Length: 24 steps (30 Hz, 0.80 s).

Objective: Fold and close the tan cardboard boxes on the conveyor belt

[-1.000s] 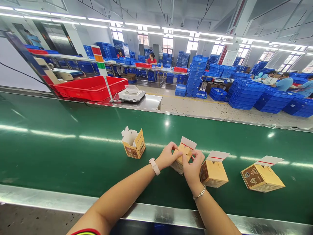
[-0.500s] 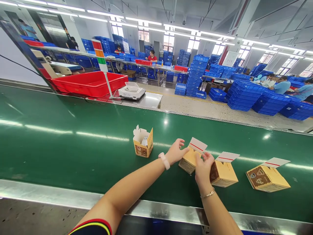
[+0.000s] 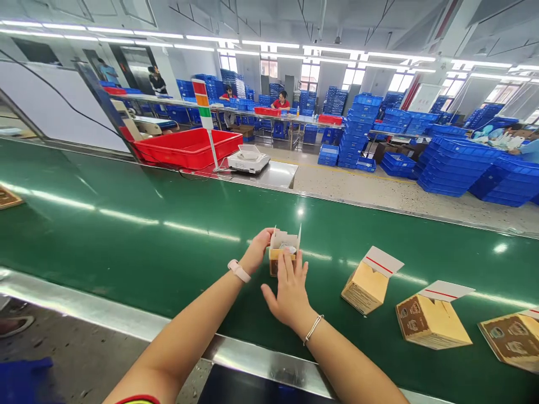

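Observation:
A small yellow-and-brown carton [image 3: 273, 268] stands on the green conveyor belt [image 3: 189, 258] with its top flaps raised. Inside it lies something whitish and shiny [image 3: 288, 248] that I cannot make out. My left hand [image 3: 257, 251] grips the carton's left side, its fingertips partly hidden behind it. Spread fingers of my right hand [image 3: 291, 292] rest against the carton's front, near the top edge. Right of my hands sits a carton [image 3: 367, 286] with a white, red-striped flap [image 3: 384, 260] sticking up.
Two more cartons [image 3: 435, 322] [image 3: 511, 336] stand farther right; a brown one [image 3: 8, 197] shows at the left edge. Beyond the belt are a red tray [image 3: 181, 148], a scale [image 3: 248, 160] and a signal light [image 3: 202, 106]. Blue crates [image 3: 360, 132] and people are behind.
Both hands have left the carton with the striped flap and moved left to the open carton. The view has swung left, so the cartons appear farther right.

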Each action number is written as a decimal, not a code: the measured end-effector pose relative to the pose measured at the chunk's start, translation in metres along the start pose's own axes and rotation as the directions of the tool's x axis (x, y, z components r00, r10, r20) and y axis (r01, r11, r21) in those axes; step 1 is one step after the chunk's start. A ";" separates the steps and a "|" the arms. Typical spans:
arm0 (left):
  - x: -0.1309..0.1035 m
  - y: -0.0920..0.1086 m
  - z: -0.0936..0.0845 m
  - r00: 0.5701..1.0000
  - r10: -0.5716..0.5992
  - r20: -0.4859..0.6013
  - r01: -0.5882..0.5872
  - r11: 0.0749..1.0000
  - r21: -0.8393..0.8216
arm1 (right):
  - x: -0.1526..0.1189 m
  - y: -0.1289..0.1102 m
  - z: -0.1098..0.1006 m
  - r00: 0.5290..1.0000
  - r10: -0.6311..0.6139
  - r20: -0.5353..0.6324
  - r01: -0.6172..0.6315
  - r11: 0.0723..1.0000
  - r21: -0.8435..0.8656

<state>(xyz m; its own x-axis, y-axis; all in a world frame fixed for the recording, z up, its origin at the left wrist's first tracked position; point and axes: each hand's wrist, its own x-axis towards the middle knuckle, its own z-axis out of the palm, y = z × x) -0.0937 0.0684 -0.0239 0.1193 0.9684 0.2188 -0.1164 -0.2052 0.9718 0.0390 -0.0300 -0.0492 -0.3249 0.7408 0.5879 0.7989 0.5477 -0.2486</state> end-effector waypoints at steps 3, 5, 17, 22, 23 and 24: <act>-0.014 -0.010 0.010 0.993 0.099 0.068 -0.102 0.994 0.048 | 0.008 0.020 0.003 0.995 0.080 -0.057 -0.082 0.996 -0.032; -0.020 -0.012 0.016 0.980 0.162 0.119 -0.177 0.975 0.131 | 0.011 0.032 -0.004 0.988 0.100 -0.116 -0.098 0.995 0.023; 0.000 -0.001 0.045 0.877 0.248 0.411 -0.431 0.785 0.445 | 0.001 0.058 -0.033 0.883 0.195 -0.428 -0.159 0.980 0.119; -0.006 -0.006 0.051 0.848 0.230 0.478 -0.457 0.774 0.437 | -0.005 0.059 -0.058 0.958 0.281 -0.057 -0.286 0.949 -0.132; -0.007 -0.006 0.053 0.846 0.230 0.480 -0.460 0.770 0.443 | -0.004 0.059 -0.064 0.950 0.313 0.020 -0.306 0.940 -0.149; -0.009 -0.006 0.055 0.844 0.232 0.483 -0.466 0.764 0.446 | -0.002 0.060 -0.069 0.937 0.336 0.090 -0.320 0.934 -0.156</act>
<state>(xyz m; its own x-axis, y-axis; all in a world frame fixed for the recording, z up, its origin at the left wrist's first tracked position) -0.0395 0.0535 -0.0264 0.5500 0.7015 0.4532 0.2952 -0.6710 0.6802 0.1226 -0.0251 -0.0126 -0.0812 0.9135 0.3986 0.9296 0.2136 -0.3002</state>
